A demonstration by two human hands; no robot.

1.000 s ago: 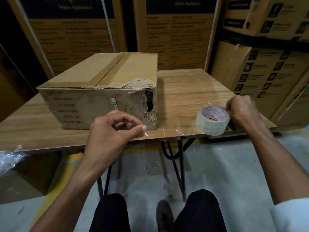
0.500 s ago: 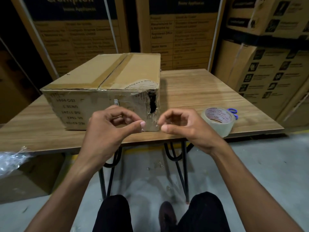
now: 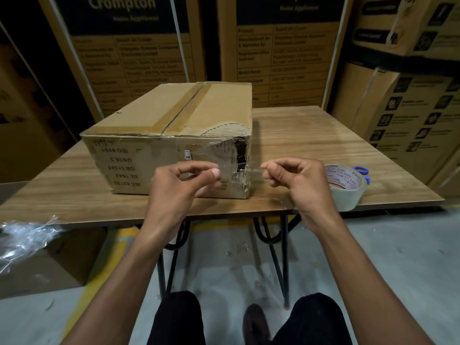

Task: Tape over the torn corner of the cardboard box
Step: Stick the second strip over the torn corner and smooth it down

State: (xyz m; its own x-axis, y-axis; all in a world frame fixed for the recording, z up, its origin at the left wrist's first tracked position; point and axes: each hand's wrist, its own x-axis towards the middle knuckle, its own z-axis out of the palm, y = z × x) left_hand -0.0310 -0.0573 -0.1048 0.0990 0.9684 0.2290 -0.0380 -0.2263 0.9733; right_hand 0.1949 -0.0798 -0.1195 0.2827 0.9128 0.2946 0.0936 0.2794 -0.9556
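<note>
My left hand (image 3: 181,188) and right hand (image 3: 296,180) each pinch 1 end of a clear tape strip (image 3: 251,170), stretched just before the cardboard box's (image 3: 149,135) torn corner (image 3: 240,155).

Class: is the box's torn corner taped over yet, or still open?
Still open: the hole shows dark while both hands hold the tape strip before it.

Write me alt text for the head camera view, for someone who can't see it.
Two bare hands, the left hand and right hand, stretch a strip of clear tape in front of the torn corner of a cardboard box on a wooden table. A tape roll sits to the right, with stacked cartons behind.
</note>
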